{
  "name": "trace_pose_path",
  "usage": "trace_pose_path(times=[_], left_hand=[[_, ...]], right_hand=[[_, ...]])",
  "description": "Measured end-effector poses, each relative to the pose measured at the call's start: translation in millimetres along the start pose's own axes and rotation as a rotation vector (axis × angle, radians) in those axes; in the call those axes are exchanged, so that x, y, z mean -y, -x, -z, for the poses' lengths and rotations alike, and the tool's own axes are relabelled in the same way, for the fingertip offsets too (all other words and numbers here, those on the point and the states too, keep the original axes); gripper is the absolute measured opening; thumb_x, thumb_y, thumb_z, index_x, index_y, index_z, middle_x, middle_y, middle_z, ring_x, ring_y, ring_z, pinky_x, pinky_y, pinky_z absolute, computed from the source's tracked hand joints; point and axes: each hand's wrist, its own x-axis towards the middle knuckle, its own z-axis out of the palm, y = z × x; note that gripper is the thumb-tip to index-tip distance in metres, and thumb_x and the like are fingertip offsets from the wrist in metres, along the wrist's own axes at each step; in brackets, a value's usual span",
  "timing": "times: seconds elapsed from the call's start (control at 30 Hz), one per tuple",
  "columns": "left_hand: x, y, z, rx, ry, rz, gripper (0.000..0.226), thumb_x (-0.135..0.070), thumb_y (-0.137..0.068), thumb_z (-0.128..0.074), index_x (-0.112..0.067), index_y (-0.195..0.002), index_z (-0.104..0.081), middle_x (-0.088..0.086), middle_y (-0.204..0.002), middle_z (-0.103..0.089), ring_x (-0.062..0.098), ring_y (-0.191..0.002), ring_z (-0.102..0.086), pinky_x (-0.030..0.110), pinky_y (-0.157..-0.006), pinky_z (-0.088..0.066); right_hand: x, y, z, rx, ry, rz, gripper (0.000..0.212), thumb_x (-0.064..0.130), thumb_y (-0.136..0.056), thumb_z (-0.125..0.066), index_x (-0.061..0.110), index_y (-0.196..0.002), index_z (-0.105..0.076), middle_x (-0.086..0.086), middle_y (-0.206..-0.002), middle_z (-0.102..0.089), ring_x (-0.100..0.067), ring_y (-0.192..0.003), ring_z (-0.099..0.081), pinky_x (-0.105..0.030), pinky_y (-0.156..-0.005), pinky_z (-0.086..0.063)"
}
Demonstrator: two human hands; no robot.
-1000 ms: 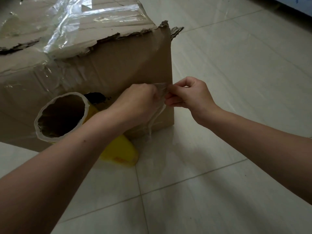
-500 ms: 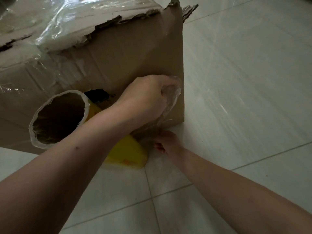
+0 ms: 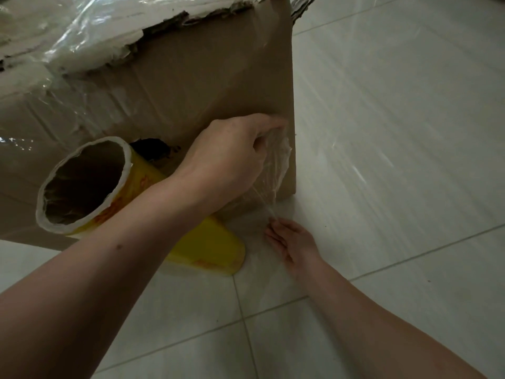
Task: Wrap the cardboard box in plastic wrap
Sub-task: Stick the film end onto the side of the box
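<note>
A large brown cardboard box point(image 3: 207, 77) with torn top edges stands on the tiled floor, its top and left side covered in clear plastic wrap point(image 3: 82, 28). My left hand point(image 3: 232, 157) grips a bunched end of clear film point(image 3: 276, 162) against the box's near right corner. Below it, my right hand point(image 3: 292, 242) lies low by the floor, fingers fairly straight, touching the film's trailing strand at the box's bottom corner. A plastic wrap roll point(image 3: 90, 184) with a wide cardboard core and yellow label leans on the box beneath my left forearm.
Pale floor tiles point(image 3: 396, 160) with grout lines spread to the right and toward me. The roll's yellow end point(image 3: 218, 250) rests on the floor just left of my right hand.
My right hand dropped from beside my left hand at the corner down to the floor. My left hand kept hold of the film at the corner. The view moved closer to the box.
</note>
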Motion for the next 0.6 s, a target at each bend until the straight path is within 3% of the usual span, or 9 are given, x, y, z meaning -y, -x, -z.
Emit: trace_pose_path(times=[0.17, 0.37, 0.6], left_hand=[[0, 3, -1, -0.022, -0.044, -0.032, 0.039, -0.019, -0.099, -0.042, -0.036, -0.134, -0.049, -0.009, -0.121, -0.062, 0.008, -0.106, -0.058, 0.021, -0.091, -0.046], [0, 3, -1, -0.034, -0.054, -0.027, 0.038, -0.021, -0.100, -0.041, -0.038, -0.133, -0.049, -0.011, -0.121, -0.062, 0.007, -0.106, -0.057, 0.019, -0.087, -0.045], [0, 3, -1, -0.035, -0.068, -0.024, 0.039, -0.020, -0.100, -0.041, -0.040, -0.133, -0.049, -0.011, -0.117, -0.063, 0.007, -0.097, -0.058, 0.018, -0.083, -0.045]], right_hand=[[4, 2, 6, 0.031, 0.057, -0.017, 0.019, -0.013, -0.082, -0.059, 0.005, -0.077, -0.059, -0.008, -0.076, -0.065, -0.017, -0.077, -0.063, -0.026, -0.081, -0.055], [12, 7, 10, 0.145, 0.057, -0.049, 0.010, 0.006, -0.087, -0.060, 0.011, -0.092, -0.068, 0.000, -0.071, -0.066, -0.009, -0.067, -0.057, -0.029, -0.090, -0.048], [20, -2, 9, -0.111, -0.176, 0.007, 0.011, -0.001, -0.087, -0.060, 0.006, -0.079, -0.066, 0.001, -0.054, -0.062, -0.003, -0.040, -0.050, -0.017, -0.051, -0.053]])
